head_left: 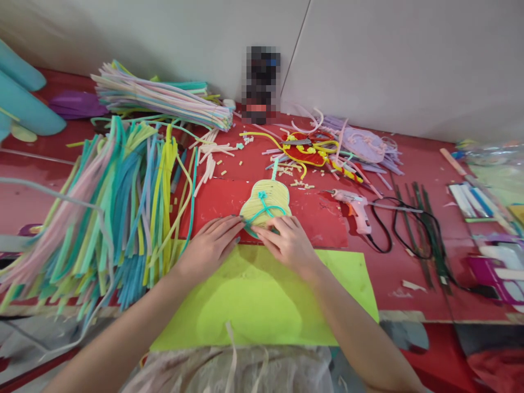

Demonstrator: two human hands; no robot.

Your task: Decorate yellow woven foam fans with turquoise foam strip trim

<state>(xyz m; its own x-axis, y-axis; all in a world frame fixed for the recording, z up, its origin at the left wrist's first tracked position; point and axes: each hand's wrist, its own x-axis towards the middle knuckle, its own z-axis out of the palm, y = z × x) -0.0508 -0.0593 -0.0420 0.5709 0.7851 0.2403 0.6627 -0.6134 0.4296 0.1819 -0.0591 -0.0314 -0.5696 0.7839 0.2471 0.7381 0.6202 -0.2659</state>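
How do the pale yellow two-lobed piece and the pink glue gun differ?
The piece is pale yellow with teal strands; the glue gun is pink with an orange trigger. The left hand and right hand touch the piece; neither touches the glue gun. Both are lying down.

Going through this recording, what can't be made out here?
All in head view:
Lower edge of the yellow gourd-shaped piece: partly covered by the left hand and right hand.
Dark object by the wall: pixelated.
Blue rolls: cut off by the left edge.
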